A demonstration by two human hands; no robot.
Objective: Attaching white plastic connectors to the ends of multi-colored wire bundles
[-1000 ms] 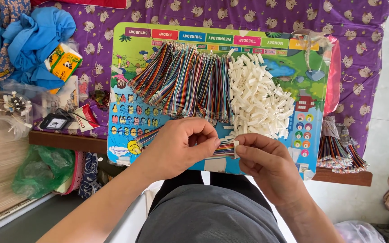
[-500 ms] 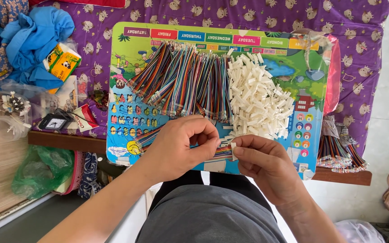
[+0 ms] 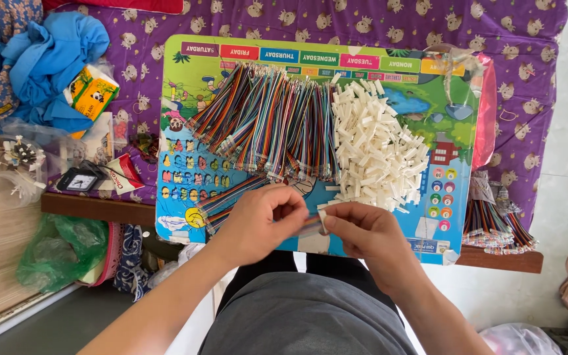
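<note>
Landmark: the colourful printed board (image 3: 185, 79), lying flat on the purple patterned cloth (image 3: 527, 79). Both hands meet over the near edge of the board, just above the person's lap. The left hand (image 3: 258, 223) pinches one end of a short multicoloured ribbon cable (image 3: 310, 225) between thumb and fingers, grip narrow and closed on the cable. The right hand (image 3: 363, 233) holds a small white connector housing (image 3: 322, 218) between thumb and forefinger, grip likewise narrow. Cable end and housing touch at the point where the two hands meet; whether the cable is seated inside the housing cannot be determined. The cable appears as a flat band of thin parallel wires in several colours, mostly hidden by the fingers. On the board's centre, beyond the hands, lies a fanned stack of matching ribbon cables (image 3: 271, 121). Just right of that stack sits a loose pile of white connector housings (image 3: 376, 151). A further bundle of cables (image 3: 494, 227) rests off the board's right edge. Off the left edge lie blue fabric (image 3: 47, 59) and a yellow packet (image 3: 90, 92).
</note>
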